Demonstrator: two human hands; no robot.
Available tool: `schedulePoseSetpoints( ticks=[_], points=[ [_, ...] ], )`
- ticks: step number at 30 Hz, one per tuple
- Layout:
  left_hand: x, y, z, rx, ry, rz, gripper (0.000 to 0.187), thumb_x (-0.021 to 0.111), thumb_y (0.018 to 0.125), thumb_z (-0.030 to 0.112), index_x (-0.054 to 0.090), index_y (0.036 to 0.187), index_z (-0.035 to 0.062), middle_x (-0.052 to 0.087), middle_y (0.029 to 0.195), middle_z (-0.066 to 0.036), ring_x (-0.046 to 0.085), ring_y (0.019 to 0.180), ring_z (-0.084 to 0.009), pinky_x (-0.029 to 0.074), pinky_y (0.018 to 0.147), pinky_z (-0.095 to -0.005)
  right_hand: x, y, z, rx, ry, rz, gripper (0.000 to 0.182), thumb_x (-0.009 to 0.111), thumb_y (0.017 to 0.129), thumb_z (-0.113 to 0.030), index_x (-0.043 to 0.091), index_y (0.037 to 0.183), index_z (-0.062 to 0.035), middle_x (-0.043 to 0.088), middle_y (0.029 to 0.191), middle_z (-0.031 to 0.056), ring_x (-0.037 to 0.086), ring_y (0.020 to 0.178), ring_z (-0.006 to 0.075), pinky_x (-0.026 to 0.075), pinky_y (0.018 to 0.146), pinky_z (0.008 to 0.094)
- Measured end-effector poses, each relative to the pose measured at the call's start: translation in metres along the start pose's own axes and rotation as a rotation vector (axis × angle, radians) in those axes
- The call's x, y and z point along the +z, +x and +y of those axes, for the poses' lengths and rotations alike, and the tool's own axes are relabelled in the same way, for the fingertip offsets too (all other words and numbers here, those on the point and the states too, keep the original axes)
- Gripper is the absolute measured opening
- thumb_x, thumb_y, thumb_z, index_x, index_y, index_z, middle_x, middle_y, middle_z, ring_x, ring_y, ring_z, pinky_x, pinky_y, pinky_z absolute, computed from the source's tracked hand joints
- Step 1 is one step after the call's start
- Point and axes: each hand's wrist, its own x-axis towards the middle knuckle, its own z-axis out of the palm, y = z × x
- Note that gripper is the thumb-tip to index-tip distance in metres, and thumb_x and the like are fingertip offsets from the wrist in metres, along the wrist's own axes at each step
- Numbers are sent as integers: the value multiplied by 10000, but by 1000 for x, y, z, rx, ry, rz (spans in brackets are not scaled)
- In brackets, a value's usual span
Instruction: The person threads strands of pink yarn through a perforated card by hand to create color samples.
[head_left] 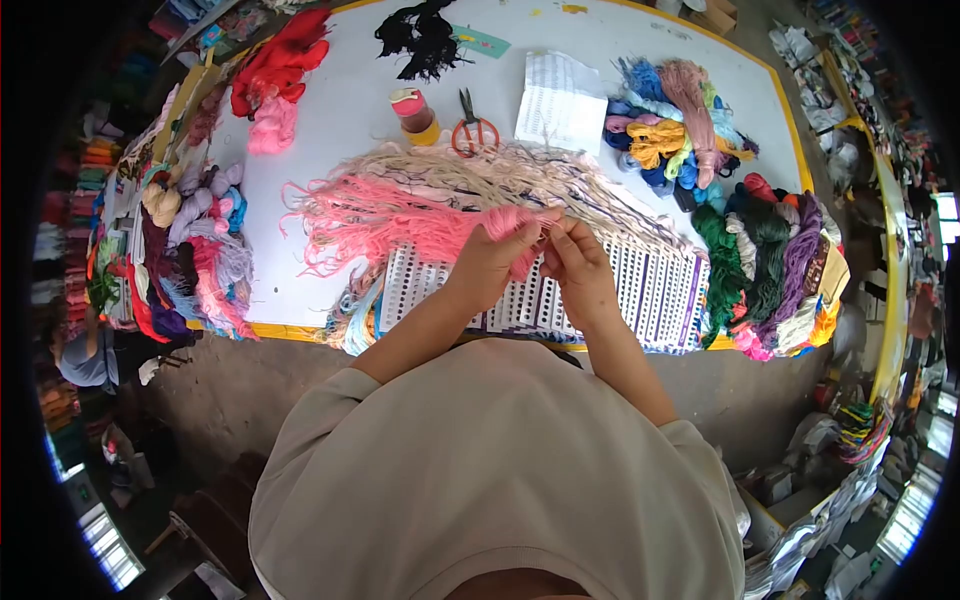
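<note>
My left hand (487, 262) is closed around a bundle of pink thread (395, 222), whose loose ends fan out to the left over the table. Close beside it, my right hand (580, 268) pinches at the looped end of the same bundle; the fingertips of both hands nearly meet there. Under my hands lie white cards with rows of punched holes (640, 290), stacked side by side. Behind the pink bundle spreads a long heap of beige and dark threads (520, 172). Orange-handled scissors (474, 134) lie just beyond that heap, blades pointing away.
A pink-and-yellow container (412, 116) stands left of the scissors. A printed sheet (562, 100) lies to their right. Coloured skeins (665, 125) pile up at the right, with more skeins (205, 230) at the left edge. Red thread (283, 62) and black thread (420, 40) lie farther back.
</note>
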Motion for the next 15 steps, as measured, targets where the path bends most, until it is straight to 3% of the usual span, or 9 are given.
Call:
schedulePoseSetpoints(
  ticks=[4, 6, 11, 13, 15],
  points=[
    [4, 13, -5, 71, 18, 29, 297, 521, 951, 261, 619, 1029, -9, 613, 1135, -132, 582, 1009, -142, 463, 845, -276, -2, 5, -5, 42, -6, 31, 88, 510, 955, -187, 527, 930, -104, 504, 722, -37, 407, 577, 46, 409, 550, 205],
    [6, 22, -8, 166, -45, 92, 276, 531, 946, 269, 608, 956, 4, 620, 1117, -144, 610, 917, -157, 495, 763, -278, -5, 10, -9, 143, 215, 55, 88, 509, 952, -181, 522, 926, -98, 488, 731, -23, 380, 559, 51, 368, 520, 204],
    [-33, 41, -12, 76, -176, 192, 283, 538, 940, 279, 554, 1038, 14, 614, 1140, -164, 632, 901, -220, 526, 755, -355, -43, 22, -3, 327, 164, -93, 77, 530, 925, -169, 533, 963, -103, 517, 777, -31, 358, 548, 48, 339, 514, 205],
    [-60, 41, 5, -220, -218, 130, 328, 494, 957, 270, 553, 1084, -26, 599, 1167, -181, 633, 963, -206, 520, 812, -349, -57, 21, -5, 295, -366, 46, 100, 539, 906, -171, 565, 973, -102, 535, 796, -37, 394, 569, 56, 361, 541, 219],
    [-118, 39, 10, -296, -145, 352, 209, 555, 920, 192, 549, 1017, 7, 655, 996, -136, 626, 698, -156, 512, 557, -263, -138, 23, 13, -17, -295, 385, 105, 564, 854, -156, 607, 926, -93, 579, 995, -8, 542, 872, 101, 434, 729, 254]
  ],
)
